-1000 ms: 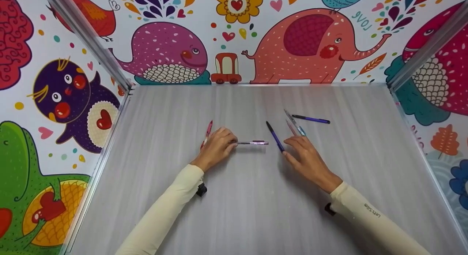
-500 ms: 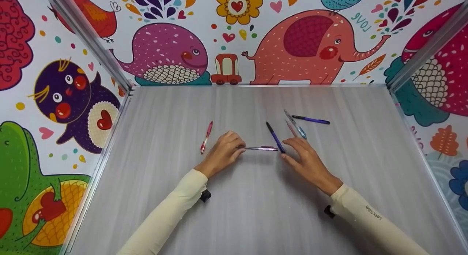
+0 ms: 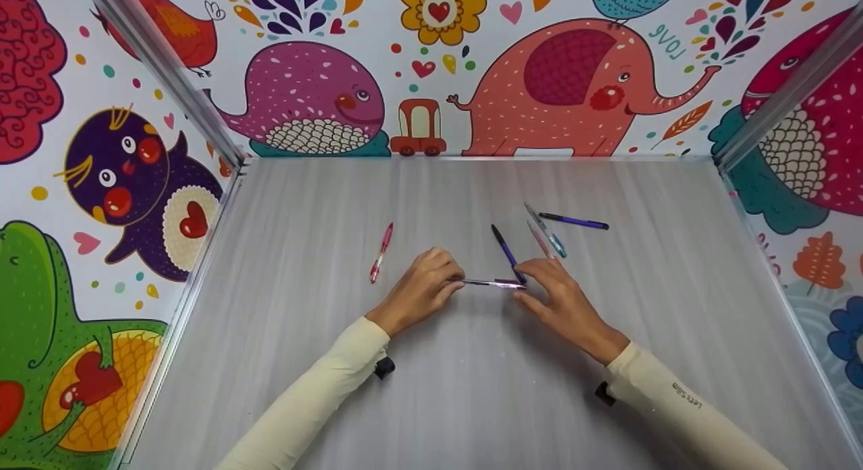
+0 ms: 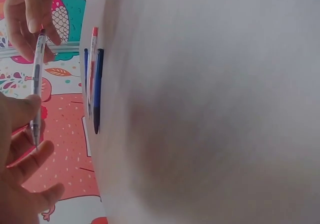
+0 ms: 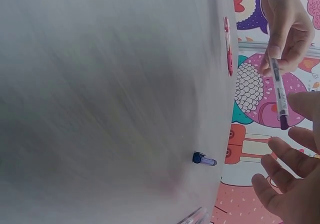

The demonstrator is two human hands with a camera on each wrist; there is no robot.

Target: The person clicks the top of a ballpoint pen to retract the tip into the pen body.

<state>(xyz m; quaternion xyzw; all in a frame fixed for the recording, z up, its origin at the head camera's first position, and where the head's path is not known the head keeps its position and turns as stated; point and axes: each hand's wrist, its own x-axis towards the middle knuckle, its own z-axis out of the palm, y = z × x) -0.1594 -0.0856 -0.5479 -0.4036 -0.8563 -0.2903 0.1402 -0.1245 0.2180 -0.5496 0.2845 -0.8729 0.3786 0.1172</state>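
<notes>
A clear ballpoint pen with a purple end (image 3: pixel 495 283) is held level above the table. My left hand (image 3: pixel 425 284) pinches it near its tip between thumb and fingers, as the left wrist view also shows. At the purple end, my right hand (image 3: pixel 556 301) has its thumb and index finger on either side. In the right wrist view its fingers (image 5: pixel 292 156) are spread, and no grip on the pen shows. Just behind lies a blue pen with a black end (image 3: pixel 506 249), close to the right fingertips. A red pen (image 3: pixel 381 252) rests left of my left hand.
Behind my right hand lie a clear pen with a teal end (image 3: pixel 549 234), a pale red pen (image 3: pixel 539 237) beside it, and another blue pen (image 3: pixel 576 220). Printed panels wall the grey table (image 3: pixel 418 389) at the back and sides.
My left hand has carried the clear pen rightward and nearer, bringing its purple end between the right thumb and index finger. The red pen is fully uncovered. My right hand has shifted only slightly.
</notes>
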